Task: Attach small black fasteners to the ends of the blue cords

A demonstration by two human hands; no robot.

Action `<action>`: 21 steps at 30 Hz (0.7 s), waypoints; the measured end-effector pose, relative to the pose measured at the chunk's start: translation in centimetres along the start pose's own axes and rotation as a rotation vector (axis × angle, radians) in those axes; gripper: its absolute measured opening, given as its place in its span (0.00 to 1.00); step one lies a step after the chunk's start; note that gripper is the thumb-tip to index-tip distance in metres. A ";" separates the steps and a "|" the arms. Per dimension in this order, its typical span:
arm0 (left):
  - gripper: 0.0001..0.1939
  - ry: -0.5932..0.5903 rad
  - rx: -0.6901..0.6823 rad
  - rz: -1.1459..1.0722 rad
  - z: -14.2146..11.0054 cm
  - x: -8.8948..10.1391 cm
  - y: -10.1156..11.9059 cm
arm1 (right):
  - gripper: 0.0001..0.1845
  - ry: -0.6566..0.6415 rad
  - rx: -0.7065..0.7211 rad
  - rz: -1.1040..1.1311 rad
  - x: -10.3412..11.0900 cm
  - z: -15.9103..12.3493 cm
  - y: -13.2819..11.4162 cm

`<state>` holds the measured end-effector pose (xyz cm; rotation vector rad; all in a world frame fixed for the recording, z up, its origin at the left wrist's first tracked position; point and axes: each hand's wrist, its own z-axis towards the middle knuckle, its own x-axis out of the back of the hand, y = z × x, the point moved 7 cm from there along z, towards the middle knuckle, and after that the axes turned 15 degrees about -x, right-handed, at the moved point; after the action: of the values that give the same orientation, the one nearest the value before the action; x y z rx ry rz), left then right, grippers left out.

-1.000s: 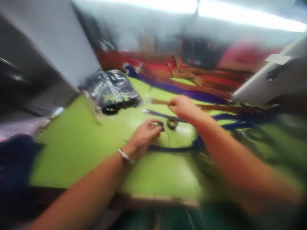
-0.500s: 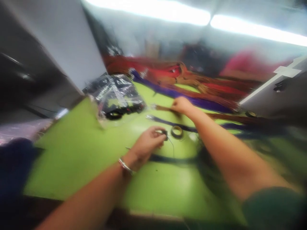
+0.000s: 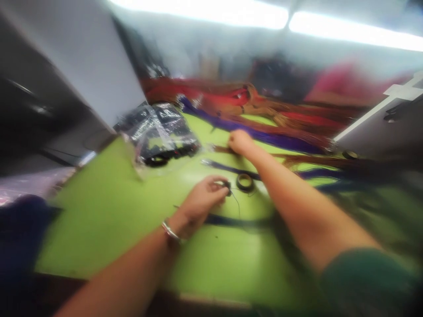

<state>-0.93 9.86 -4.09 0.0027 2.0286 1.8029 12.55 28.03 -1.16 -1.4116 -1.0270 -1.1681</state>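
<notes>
My left hand [image 3: 201, 198] is closed in a pinch on a small black connector [image 3: 228, 187], from which a thin dark wire hangs. Just beyond it lies a roll of black tape [image 3: 245, 182]. My right hand [image 3: 240, 141] reaches farther out, its fingers closed over a bundle of brown wires [image 3: 220, 149]; the fingertips are blurred and partly hidden. Between the two hands runs a dark blue wire bundle [image 3: 228, 168] with pale ends. Another dark blue bundle [image 3: 239, 220] passes under my left hand.
A clear plastic bag of black parts [image 3: 165, 132] lies at the back left on the green tabletop [image 3: 109, 220]. Purple wires [image 3: 280, 140] and red and brown wires [image 3: 297, 119] stretch across the back. A grey panel [image 3: 390, 123] stands at the right.
My right hand has shifted slightly left along the brown wires. My left hand keeps its pinch on the black connector in nearly the same spot.
</notes>
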 end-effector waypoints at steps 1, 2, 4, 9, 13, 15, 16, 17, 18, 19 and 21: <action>0.21 -0.002 -0.005 0.000 0.0 0.0 0.1 | 0.10 0.039 -0.002 0.015 0.9 -0.4 0.2; 0.20 -0.001 -0.012 -0.003 0.0 0.0 0.1 | 0.10 0.072 -0.002 0.029 1.8 -0.9 0.3; 0.20 0.015 -0.023 -0.012 0.0 0.0 0.3 | 0.10 0.116 0.011 0.059 3.6 -2.3 0.4; 0.20 0.069 -0.058 -0.046 -0.1 0.2 0.7 | 0.10 0.151 0.104 0.179 6.9 -8.2 0.8; 0.19 0.056 -0.090 -0.077 -0.1 0.0 0.9 | 0.09 0.086 0.180 0.350 6.8 -13.6 0.8; 0.19 0.040 -0.107 -0.087 -0.1 -0.3 1.0 | 0.08 0.052 0.223 0.382 6.1 -15.9 0.3; 0.19 0.029 -0.117 -0.092 -0.1 -0.4 1.0 | 0.08 0.050 0.253 0.378 5.8 -16.8 0.1; 0.19 0.018 -0.123 -0.096 -0.1 -0.6 1.0 | 0.09 0.062 0.278 0.364 5.5 -17.7 -0.1; 0.19 0.006 -0.124 -0.099 -0.2 -0.7 1.0 | 0.10 0.084 0.287 0.349 5.3 -18.3 -0.1; 0.19 -0.003 -0.123 -0.101 -0.2 -0.8 0.9 | 0.10 0.113 0.276 0.345 5.1 -18.7 0.2; 0.20 -0.012 -0.108 -0.102 -0.3 -0.8 0.7 | 0.09 0.157 0.201 0.390 4.6 -19.1 1.4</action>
<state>-0.44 9.49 -3.13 -0.1194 1.8848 1.8410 12.06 9.02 3.89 -1.2686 -0.6978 -0.8489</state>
